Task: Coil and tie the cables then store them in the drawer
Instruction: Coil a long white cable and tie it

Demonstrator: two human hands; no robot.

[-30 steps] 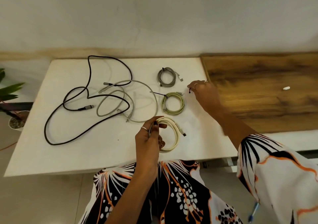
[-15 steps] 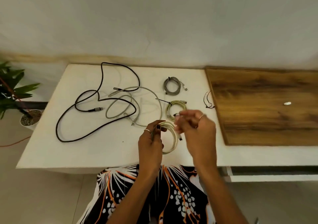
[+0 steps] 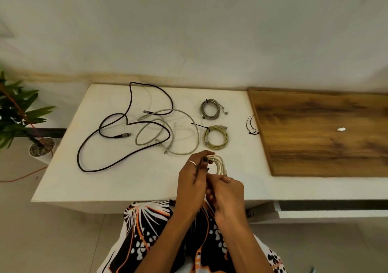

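A cream coiled cable (image 3: 219, 163) is held upright over the near edge of the white table (image 3: 117, 184). My left hand (image 3: 192, 180) pinches its left side, and my right hand (image 3: 227, 193) grips its lower part together with a thin black tie. Two tied coils lie behind: a yellow-green one (image 3: 216, 137) and a grey one (image 3: 210, 109). A loose black cable (image 3: 117, 138) and loose grey cables (image 3: 168, 130) sprawl on the left half of the table. A few spare black ties (image 3: 251, 124) lie by the wooden panel.
A wooden panel (image 3: 323, 134) covers the right part of the surface, with a small white object (image 3: 341, 129) on it. A slightly open drawer (image 3: 331, 206) sits below the panel. A potted plant (image 3: 23, 121) stands on the floor at the left. The wall is close behind.
My right hand came back from the ties near the wooden panel and joined my left hand on the cream coil. The coil now sits closer to the table's near edge.
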